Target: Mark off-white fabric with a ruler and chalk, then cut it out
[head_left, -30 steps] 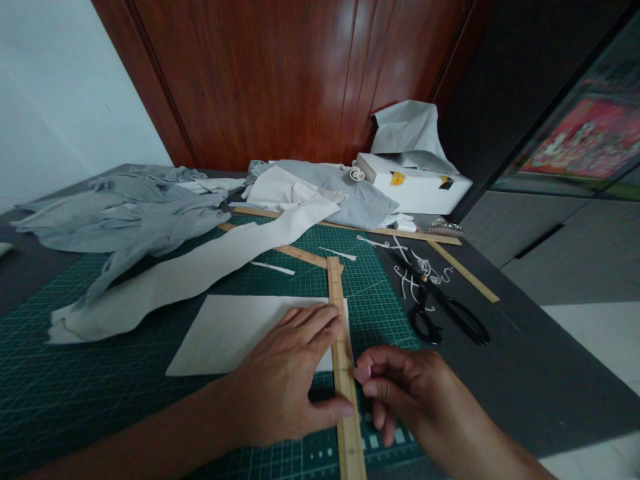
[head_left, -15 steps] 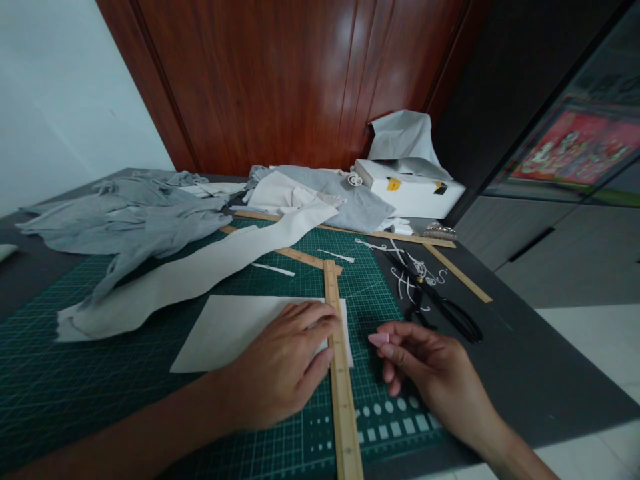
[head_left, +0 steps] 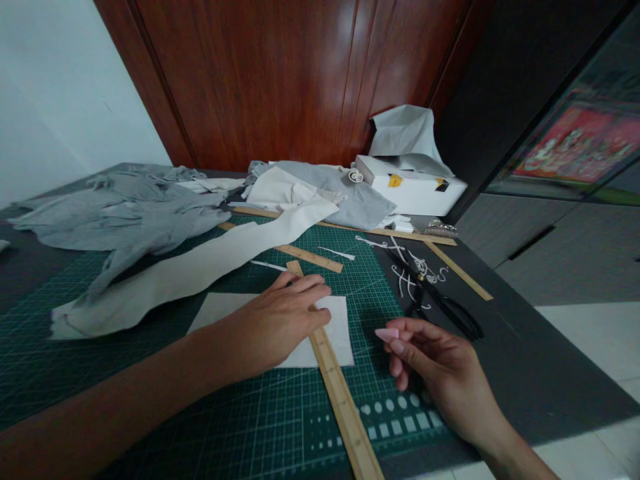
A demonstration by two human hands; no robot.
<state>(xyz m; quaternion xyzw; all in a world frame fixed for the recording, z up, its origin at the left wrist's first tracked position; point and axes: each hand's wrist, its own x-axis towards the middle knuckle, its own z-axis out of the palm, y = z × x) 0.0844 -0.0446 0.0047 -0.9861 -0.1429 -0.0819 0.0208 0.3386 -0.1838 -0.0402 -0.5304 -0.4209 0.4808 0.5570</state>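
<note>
Under your left hand [head_left: 277,320] lies an off-white fabric piece [head_left: 336,331], plain and without print, crossed by a pale tan wooden ruler [head_left: 336,390] with fine dark graduation marks. You pinch a pink chalk piece [head_left: 387,334] in your right hand [head_left: 435,373]. The cutting mat [head_left: 150,400] is dark green with a white grid and white squares and dots near its front edge. A long cream strip [head_left: 190,273] runs across it, beside heather-grey cloth [head_left: 125,217]. The scissors [head_left: 443,307] are black on a charcoal tabletop [head_left: 525,373]. The box [head_left: 410,187] is white with a yellow label; the door [head_left: 280,73] behind is glossy reddish-brown
</note>
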